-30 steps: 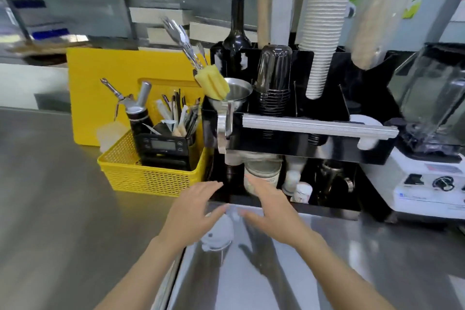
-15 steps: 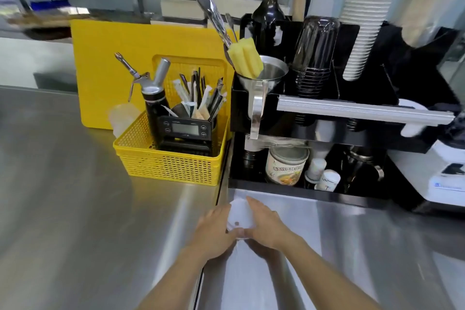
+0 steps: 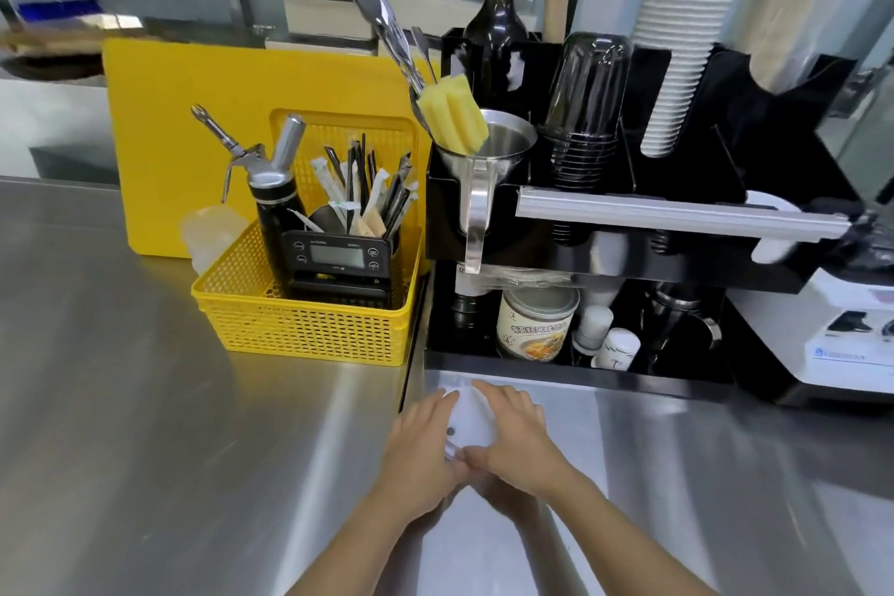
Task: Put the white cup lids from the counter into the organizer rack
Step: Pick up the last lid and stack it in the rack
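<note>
Stainless desk [image 3: 145,402] carries white cup lids [image 3: 471,426] at its near centre, cupped between the left hand [image 3: 418,445] and right hand [image 3: 520,443], just before the organizer rack [image 3: 580,378]; loosely squeezed, the slick stack could be spilled.

Open steel counter [image 3: 145,402] leftward; yellow basket [image 3: 309,329] and black organizer rack [image 3: 580,375] close ahead.

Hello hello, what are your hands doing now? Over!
Left hand and right hand cupped around white cup lids on counter. Black organizer rack just ahead. Nothing between.
</note>
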`<action>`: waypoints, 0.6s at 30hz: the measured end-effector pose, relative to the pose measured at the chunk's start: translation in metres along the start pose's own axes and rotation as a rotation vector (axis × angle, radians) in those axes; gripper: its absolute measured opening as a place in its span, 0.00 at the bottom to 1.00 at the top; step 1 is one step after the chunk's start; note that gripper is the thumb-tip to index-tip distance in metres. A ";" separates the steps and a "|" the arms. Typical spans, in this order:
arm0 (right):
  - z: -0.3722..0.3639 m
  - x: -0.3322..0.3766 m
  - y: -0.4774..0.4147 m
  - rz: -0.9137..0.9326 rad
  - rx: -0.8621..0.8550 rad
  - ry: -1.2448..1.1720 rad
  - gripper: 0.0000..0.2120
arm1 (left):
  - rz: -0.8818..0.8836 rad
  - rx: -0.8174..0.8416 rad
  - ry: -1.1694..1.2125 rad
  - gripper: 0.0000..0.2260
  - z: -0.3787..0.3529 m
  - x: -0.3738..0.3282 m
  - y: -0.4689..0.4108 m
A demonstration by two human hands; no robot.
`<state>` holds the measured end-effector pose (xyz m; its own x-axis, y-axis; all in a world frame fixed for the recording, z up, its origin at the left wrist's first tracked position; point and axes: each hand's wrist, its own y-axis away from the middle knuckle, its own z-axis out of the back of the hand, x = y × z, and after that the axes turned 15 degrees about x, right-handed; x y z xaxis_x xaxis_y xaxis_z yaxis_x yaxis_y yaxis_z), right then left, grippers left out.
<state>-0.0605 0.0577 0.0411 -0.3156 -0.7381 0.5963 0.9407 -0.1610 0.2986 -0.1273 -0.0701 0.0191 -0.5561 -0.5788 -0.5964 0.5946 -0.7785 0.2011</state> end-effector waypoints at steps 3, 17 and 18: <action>0.023 -0.001 0.016 0.019 -0.073 -0.030 0.36 | -0.088 0.009 0.038 0.35 0.012 -0.021 -0.003; 0.170 -0.008 0.110 0.178 -0.136 -0.101 0.35 | -0.487 0.085 0.175 0.34 0.087 -0.147 -0.022; 0.181 -0.010 0.116 0.176 -0.146 -0.080 0.34 | -0.509 0.103 0.154 0.34 0.093 -0.157 -0.024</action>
<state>0.0291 0.1650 0.2040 -0.1484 -0.7099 0.6885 0.9883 -0.1320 0.0770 -0.1083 0.0172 0.1799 -0.6631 -0.0862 -0.7435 0.2076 -0.9756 -0.0721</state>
